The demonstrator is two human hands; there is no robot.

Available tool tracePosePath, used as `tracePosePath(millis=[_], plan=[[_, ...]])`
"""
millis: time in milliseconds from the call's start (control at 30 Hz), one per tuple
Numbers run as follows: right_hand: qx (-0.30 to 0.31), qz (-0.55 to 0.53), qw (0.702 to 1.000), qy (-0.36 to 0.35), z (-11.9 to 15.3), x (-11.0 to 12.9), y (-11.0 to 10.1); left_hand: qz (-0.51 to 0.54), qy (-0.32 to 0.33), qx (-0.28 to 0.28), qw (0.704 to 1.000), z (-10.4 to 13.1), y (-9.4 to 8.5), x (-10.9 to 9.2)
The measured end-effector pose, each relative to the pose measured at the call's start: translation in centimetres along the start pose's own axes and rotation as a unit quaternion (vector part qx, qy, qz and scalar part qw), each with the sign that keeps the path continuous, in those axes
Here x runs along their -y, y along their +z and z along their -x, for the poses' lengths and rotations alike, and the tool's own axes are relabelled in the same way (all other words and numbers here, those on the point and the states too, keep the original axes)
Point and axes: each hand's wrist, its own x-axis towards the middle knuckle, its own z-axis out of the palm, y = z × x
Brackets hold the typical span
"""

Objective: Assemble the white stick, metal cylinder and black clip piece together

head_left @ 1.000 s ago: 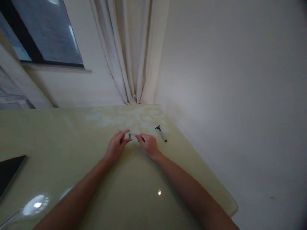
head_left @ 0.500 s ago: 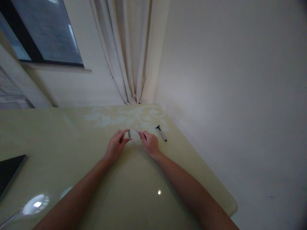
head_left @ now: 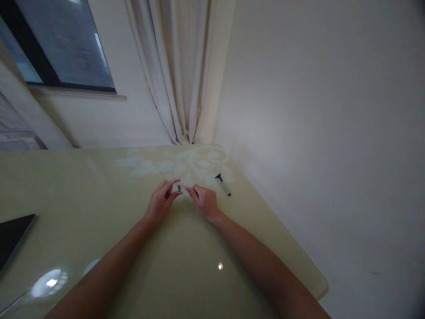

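Note:
My left hand (head_left: 161, 200) pinches a small, dark green, narrow piece (head_left: 179, 188) upright between thumb and fingertips. It looks like a razor blade cartridge, but is too small to be sure. Closed on a thin whitish piece (head_left: 183, 185), my right hand (head_left: 204, 201) is just to its right. The pale tip reaches the green piece and covers its upper part; whether they touch I cannot tell. On the table, right of my right hand, lies a razor (head_left: 223, 184) with a black head and a grey and black handle.
The glossy yellow-green table (head_left: 186, 274) ends at the white wall (head_left: 315, 133) on the right. A dark flat panel (head_left: 15, 237) lies at the left edge. Light reflections show on the tabletop. Behind the table hang beige curtains (head_left: 186, 75) near a dark-framed window (head_left: 73, 44).
My right hand has moved a little left, bringing the thin whitish piece against or in front of the green piece. My left hand and the razor stay in place.

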Motion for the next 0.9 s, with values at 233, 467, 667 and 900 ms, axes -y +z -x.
tracePosePath(millis=[233, 467, 667, 900], plan=[[0.015, -0.005, 1.0, -0.023, 0.02, 0.11, -0.14, 0.001, -0.005, -0.002, 1.0, -0.04, -0.05, 0.08], [-0.002, 0.015, 1.0, 0.0, 0.12, 0.22, -0.23, -0.001, 0.003, -0.005, 1.0, -0.01, -0.12, -0.04], [-0.009, 0.028, 1.0, -0.002, 0.12, -0.04, -0.04, -0.009, 0.008, -0.011, 1.0, -0.08, -0.15, 0.09], [-0.002, 0.029, 0.999, -0.04, 0.07, -0.27, 0.16, -0.01, 0.006, -0.023, 1.0, -0.12, -0.13, 0.1]])
